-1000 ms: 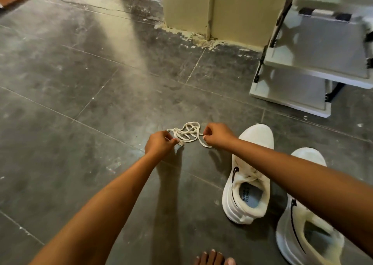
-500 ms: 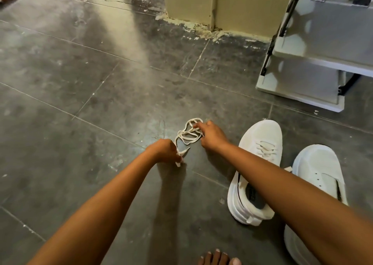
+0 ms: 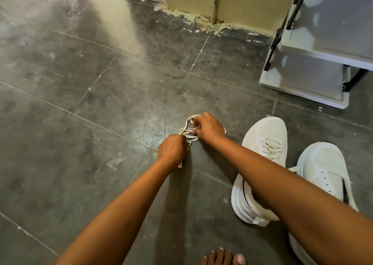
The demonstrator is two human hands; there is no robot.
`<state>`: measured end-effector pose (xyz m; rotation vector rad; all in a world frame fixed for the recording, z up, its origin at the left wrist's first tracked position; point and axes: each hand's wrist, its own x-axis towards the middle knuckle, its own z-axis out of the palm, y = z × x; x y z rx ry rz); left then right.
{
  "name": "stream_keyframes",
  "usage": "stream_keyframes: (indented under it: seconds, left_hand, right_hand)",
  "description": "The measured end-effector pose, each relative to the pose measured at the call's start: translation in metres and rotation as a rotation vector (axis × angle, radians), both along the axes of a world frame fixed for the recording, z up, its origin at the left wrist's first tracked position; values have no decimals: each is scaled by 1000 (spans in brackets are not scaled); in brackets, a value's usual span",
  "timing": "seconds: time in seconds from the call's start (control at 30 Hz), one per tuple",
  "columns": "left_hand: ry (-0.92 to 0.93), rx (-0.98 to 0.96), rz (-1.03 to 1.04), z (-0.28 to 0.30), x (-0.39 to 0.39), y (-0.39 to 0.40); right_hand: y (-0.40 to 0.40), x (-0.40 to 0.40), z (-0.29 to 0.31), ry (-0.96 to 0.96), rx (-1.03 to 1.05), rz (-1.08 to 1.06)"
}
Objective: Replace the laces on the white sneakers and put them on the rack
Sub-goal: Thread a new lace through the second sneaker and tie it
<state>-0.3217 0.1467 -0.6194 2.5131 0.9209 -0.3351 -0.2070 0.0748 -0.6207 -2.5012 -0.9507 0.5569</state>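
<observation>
Head view: left hand (image 3: 172, 150) and right hand (image 3: 209, 128), both pinching the tangled lace (image 3: 186, 132), have lowered it onto the floor (image 3: 101, 103) since a second ago. Left of the sneakers (image 3: 264, 163), below the rack (image 3: 314, 67), untangling apparently precedes lacing.

This looks like the entry corner of a home. The floor (image 3: 84, 67) is dark grey tile, scuffed and dusty, and it meets a cream wall (image 3: 238, 0) whose paint flakes along the base. A grey shoe rack (image 3: 314, 50) stands by it, with white sneakers (image 3: 264, 143) on the tiles beside a bare foot (image 3: 223, 257).
</observation>
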Motion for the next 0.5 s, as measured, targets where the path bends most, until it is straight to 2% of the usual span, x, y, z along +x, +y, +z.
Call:
stream_keyframes:
  seconds: [0.07,0.13,0.23,0.3,0.37,0.5]
  left_hand:
    - [-16,26,-22,1,-1,-3]
    - [-127,-40,65,7,-1,-5]
    - [-440,-353,380,35,10,-14]
    - [-634,-580,470,70,21,-28]
    - [-751,-682,424,106,34,-43]
    - [-880,-716,243,191,55,-87]
  right_hand:
    - [-4,5,9,47,68,-43]
    - [-11,11,24,117,174,-111]
    - [-31,17,57,347,379,-210]
    - [-53,21,86,412,504,-273]
    - [-76,26,119,411,594,-327]
    - [-139,33,204,284,738,-371]
